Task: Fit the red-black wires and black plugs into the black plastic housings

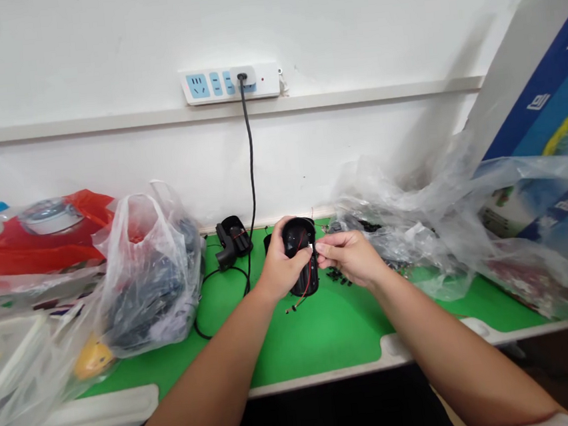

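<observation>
Black housing (293, 233) is mid-worktop (326, 339), left hand's (283, 266) grip clamped round its 9 o'clock side, probably for steadiness, while the right hand's (353, 256) grip pinches what looks like a tiny white part (310, 246) at 3. Cable (249, 142) loops by 9; crumpled plastic bag (394, 212) crowds 2 o'clock.

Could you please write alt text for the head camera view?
Two bare hands, left and right, work at a black oval plastic housing with thin red wires above a green work surface. Bulging clear plastic bags flank them; behind, a black cable hangs from a white wall power strip.
</observation>
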A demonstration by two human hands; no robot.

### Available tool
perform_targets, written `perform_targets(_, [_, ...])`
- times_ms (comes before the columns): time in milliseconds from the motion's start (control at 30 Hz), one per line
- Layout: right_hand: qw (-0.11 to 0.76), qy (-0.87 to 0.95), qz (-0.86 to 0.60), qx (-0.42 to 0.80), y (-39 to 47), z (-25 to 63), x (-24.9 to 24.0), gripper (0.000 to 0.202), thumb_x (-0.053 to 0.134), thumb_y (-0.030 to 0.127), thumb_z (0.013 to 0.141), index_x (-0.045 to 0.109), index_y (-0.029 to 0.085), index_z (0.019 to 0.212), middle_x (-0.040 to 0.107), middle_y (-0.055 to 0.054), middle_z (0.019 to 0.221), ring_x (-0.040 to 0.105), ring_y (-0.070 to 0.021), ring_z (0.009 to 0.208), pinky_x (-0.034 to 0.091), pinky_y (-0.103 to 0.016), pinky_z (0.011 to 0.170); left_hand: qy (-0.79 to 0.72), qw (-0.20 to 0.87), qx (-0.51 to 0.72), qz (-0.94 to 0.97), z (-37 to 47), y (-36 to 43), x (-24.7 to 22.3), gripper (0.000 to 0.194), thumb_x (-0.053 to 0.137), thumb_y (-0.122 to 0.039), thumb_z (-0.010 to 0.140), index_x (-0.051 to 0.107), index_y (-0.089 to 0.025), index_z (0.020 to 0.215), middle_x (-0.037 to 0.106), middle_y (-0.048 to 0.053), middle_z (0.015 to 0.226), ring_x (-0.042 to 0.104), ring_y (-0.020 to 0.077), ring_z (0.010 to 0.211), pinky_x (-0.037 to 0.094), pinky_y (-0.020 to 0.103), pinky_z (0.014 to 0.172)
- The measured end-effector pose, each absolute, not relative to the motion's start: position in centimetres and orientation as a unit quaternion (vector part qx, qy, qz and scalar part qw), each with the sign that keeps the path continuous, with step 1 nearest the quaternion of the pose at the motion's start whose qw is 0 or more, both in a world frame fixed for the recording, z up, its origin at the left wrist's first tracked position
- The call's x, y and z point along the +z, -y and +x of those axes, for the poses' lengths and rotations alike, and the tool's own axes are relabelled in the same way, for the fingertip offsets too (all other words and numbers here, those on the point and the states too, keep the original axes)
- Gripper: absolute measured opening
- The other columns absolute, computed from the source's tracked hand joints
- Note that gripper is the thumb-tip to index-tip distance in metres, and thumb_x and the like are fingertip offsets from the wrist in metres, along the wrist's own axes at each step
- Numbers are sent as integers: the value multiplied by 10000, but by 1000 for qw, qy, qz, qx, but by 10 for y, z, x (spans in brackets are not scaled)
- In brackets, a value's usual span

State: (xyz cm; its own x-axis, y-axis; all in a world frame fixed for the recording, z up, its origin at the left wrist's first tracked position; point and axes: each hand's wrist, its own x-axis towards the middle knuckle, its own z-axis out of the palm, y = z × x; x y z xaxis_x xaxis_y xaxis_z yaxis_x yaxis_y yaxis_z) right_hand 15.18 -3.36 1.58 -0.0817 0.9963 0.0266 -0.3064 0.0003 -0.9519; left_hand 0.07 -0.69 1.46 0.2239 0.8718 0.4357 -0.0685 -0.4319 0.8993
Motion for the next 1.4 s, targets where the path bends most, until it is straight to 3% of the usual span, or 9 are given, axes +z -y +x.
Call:
perform_targets(167, [531,519,-419,523,32,150,9,309,705,397,684,678,124,825,597,-5,571,538,-97,473,456,-245,495,-330,467,537,620,2,6,12,620,626,-158,666,374,-254,1224,538,23,1041,557,127,858,489,299,809])
perform_targets(267, [503,654,-431,367,35,147,10,330,552,410,818,611,136,642,522,-2,567,481,-96,512,394,-243,506,-342,498,534,592,2,3,11,662,621,-169,656,336,-257,1247,544,24,994,563,118,753,514,296,707])
perform_targets(367, [482,737,-422,216,39,141,11,351,429,330,892,536,146,614,482,-15,631,458,-108,601,372,-246,568,-346,465,559,593,2,1,11,641,624,-148,634,377,-220,1221,546,33,1016,569,129,839,499,307,811])
perform_targets(600, [466,747,-442,171,41,130,-1,190,398,204,873,530,154,744,511,-18,675,492,-125,622,375,-257,619,-342,442,570,602,2,3,12,604,608,-130,638,398,-210,1198,550,29,1028,564,123,868,473,298,861])
perform_targets(967, [461,728,-501,86,52,117,-5,286,325,215,888,576,160,762,522,-47,632,489,-158,606,391,-285,634,-369,406,558,622,6,8,7,600,609,-147,640,395,-206,1197,548,35,1017,558,140,864,472,313,847])
perform_targets(1133, [480,720,-475,158,45,125,-1,271,385,247,860,626,156,776,542,-42,651,500,-156,618,401,-287,636,-366,427,558,610,3,6,14,606,621,-136,616,408,-212,1178,542,35,1048,570,143,900,476,318,872])
perform_targets(1233, [503,662,-459,312,32,139,1,275,460,287,825,661,162,966,607,-34,753,521,-141,617,419,-275,614,-387,565,466,560,-1,8,21,590,606,-220,666,360,-256,1202,561,16,921,612,142,687,531,342,668])
perform_targets(1333, [575,566,-389,445,23,153,3,460,509,315,809,523,225,1260,622,-40,1086,587,-166,854,462,-295,744,-368,704,316,519,-1,14,24,650,588,-283,691,273,-311,1258,556,-4,805,583,152,486,485,305,441])
perform_targets(1400, [587,546,-327,500,21,159,5,494,531,335,812,487,253,1297,568,-30,1229,549,-189,1056,439,-326,878,-343,735,281,512,1,18,24,672,590,-269,687,264,-322,1272,553,-6,791,580,148,473,469,278,415])
